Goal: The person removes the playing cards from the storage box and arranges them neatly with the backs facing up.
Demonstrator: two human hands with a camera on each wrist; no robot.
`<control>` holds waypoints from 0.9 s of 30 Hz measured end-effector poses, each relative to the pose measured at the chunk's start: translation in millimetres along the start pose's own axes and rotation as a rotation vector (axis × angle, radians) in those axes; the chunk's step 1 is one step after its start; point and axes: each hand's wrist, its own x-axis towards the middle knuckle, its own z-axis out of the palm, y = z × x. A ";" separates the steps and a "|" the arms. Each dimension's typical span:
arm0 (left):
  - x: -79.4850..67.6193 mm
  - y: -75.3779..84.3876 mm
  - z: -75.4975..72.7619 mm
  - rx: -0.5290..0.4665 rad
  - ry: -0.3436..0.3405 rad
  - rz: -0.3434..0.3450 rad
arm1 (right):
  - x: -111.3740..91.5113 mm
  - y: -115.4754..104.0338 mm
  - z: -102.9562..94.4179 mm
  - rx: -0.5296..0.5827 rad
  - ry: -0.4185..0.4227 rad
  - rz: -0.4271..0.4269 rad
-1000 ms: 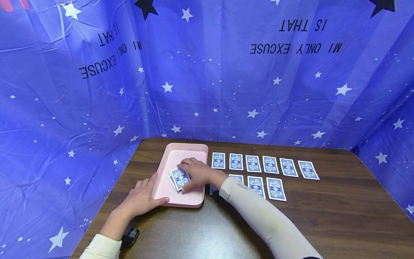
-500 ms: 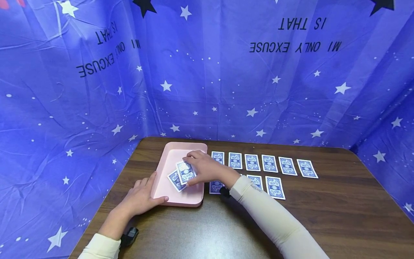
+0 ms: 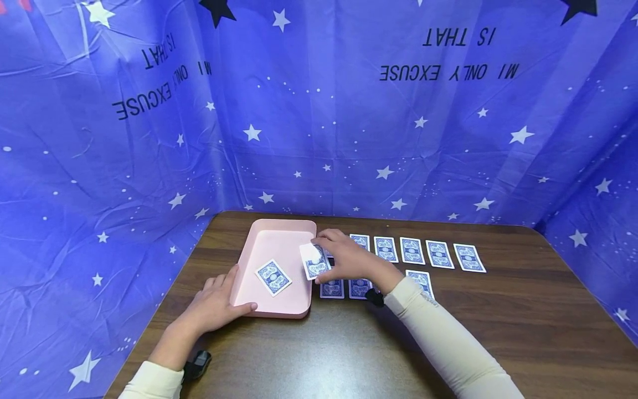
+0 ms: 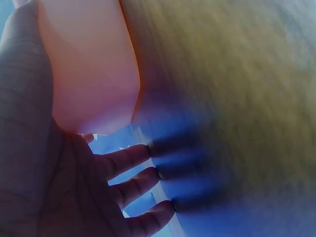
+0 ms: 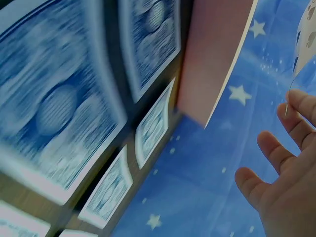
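Note:
My right hand (image 3: 346,258) pinches a blue-backed playing card (image 3: 312,264) over the right wall of the pink tray (image 3: 256,252). In the right wrist view the card (image 5: 307,47) is partly cut off, its pale printed face showing between thumb and fingertips. Another blue-backed playing card (image 3: 273,277) lies askew inside the tray. My left hand (image 3: 211,305) rests against the tray's near left corner, thumb along the front rim and fingers beside the left wall. The left wrist view shows its fingers (image 4: 127,160) extended and apart, next to the tray wall (image 4: 96,64).
Face-down cards stand in two rows right of the tray: a back row (image 3: 412,251) and a shorter front row (image 3: 332,288). My right forearm covers part of them. Bare wooden table (image 3: 309,354) lies in front. A blue star-printed curtain (image 3: 349,138) hangs behind and at the sides.
My right hand has lifted a card off the other one and carried it rightward to the tray's right edge. The lower card stays in the tray. My left hand keeps its place.

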 end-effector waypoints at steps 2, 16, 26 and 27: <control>-0.2 -0.3 0.9 0.001 0.004 0.004 | -9.3 6.9 -2.2 0.023 0.010 0.028; -1.1 -0.9 1.2 0.003 0.015 0.015 | -73.4 54.5 -19.0 0.079 0.079 0.122; -2.0 1.4 -0.5 -0.004 0.018 0.021 | -122.1 87.7 -26.2 0.052 0.117 0.179; -1.8 1.4 -0.4 -0.005 0.016 0.022 | -126.7 90.1 -27.0 0.047 0.123 0.183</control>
